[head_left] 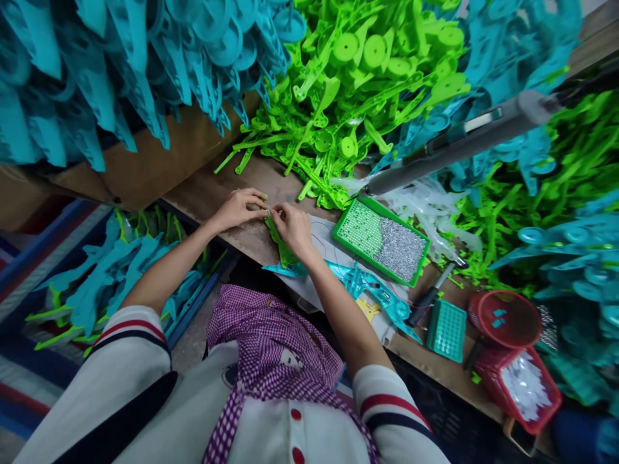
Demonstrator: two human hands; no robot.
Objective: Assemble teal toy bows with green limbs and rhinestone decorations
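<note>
Both hands meet over the near edge of the bench. My right hand point(293, 227) is closed in a pinch at the upper end of a bright green plastic part point(279, 245), which hangs down below the fingers. My left hand point(242, 209) is curled, thumb and fingertips pinched together almost touching my right fingertips. Whatever sits between those left fingertips is too small to make out. Just right of the green part, a blue plastic part point(353, 278) lies on a white sheet point(319, 235) beneath my right forearm.
A green tray point(418, 278) holds small metal pieces. A grey power screwdriver point(449, 145) hangs above it. Piled green parts point(358, 84) and blue parts point(193, 51) crowd the back. A teal tray point(447, 330) and red containers point(505, 319) stand right; a blue crate point(198, 293) sits left.
</note>
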